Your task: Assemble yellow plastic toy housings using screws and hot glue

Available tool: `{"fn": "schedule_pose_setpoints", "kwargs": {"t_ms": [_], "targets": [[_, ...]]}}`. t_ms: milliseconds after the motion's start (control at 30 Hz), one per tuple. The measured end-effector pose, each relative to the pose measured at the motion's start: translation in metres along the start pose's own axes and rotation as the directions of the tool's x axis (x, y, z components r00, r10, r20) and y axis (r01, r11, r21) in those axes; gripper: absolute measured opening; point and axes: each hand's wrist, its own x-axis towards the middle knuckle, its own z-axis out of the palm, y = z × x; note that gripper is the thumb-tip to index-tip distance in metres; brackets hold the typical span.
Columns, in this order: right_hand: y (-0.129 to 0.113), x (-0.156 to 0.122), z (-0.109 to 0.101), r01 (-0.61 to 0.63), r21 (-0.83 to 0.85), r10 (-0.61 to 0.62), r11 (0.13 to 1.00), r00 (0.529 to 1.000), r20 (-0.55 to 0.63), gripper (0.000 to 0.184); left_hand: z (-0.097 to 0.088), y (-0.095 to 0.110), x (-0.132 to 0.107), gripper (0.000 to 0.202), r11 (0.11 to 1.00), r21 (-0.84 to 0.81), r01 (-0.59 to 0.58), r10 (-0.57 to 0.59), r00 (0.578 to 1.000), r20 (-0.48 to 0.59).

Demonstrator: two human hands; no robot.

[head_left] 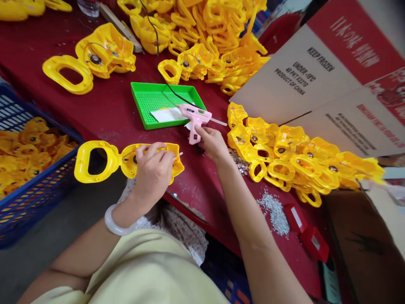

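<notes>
A yellow plastic shell with a ring-shaped end (81,164) is gripped by my left hand (155,171), whose fingers curl over its wider half near the table's front edge. Part of the shell's inside is hidden under those fingers. My right hand (212,142) is closed at the grip of a pink glue gun (193,113), thumb against the handle. The gun's nozzle points left over a green perforated tray (147,103), where a white sheet (167,114) lies. A clear glue stick (219,122) sticks out of its back, and a black cord (172,89) runs away behind.
Yellow shells (284,150) are heaped at the right, with more piled at the back (218,25). A printed carton (284,80) stands at the right. Small silvery parts (274,211) lie near red boxes (311,240). A blue basket (41,181) of yellow parts is at the left.
</notes>
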Motion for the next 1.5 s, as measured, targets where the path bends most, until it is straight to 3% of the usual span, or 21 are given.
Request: {"fn": "schedule_pose_setpoints", "kwargs": {"t_ms": [100,167,267,367,567,867,1067,1500], "targets": [[-0.001,0.011,0.012,-0.049,0.195,0.049,0.980,0.999,0.003,0.035,-0.005,-0.015,0.003,0.012,0.999,0.013,0.039,-0.039,0.999,-0.026],[-0.002,0.009,0.013,-0.012,0.231,0.015,0.973,1.000,-0.011,0.033,-0.007,-0.023,0.005,0.011,0.998,0.013,0.066,-0.066,0.997,-0.035],[-0.009,-0.010,0.008,0.083,0.284,-0.087,0.955,0.996,0.002,0.030,-0.008,-0.035,0.011,0.012,0.994,0.033,0.101,-0.099,0.993,-0.063],[-0.022,-0.041,-0.001,0.067,0.348,-0.124,0.935,0.982,0.145,0.027,-0.007,-0.042,0.015,0.014,0.990,0.070,0.121,-0.115,0.990,-0.087],[-0.028,-0.082,-0.010,-0.068,0.131,0.021,0.989,0.944,0.331,0.026,-0.005,-0.044,0.015,0.014,0.986,0.082,0.143,-0.137,0.988,-0.077],[-0.015,-0.074,-0.005,-0.143,-0.013,0.132,0.990,0.872,0.471,0.035,-0.006,-0.044,0.013,0.013,0.989,0.074,0.125,-0.118,0.988,-0.095],[-0.010,-0.070,-0.004,-0.150,-0.059,0.159,0.987,0.848,0.505,0.036,-0.008,-0.043,0.015,0.015,0.991,0.065,0.119,-0.113,0.989,-0.091],[-0.011,-0.064,0.000,-0.137,-0.111,0.173,0.984,0.873,0.456,0.037,-0.009,-0.045,0.017,0.017,0.990,0.068,0.124,-0.118,0.990,-0.079]]}}
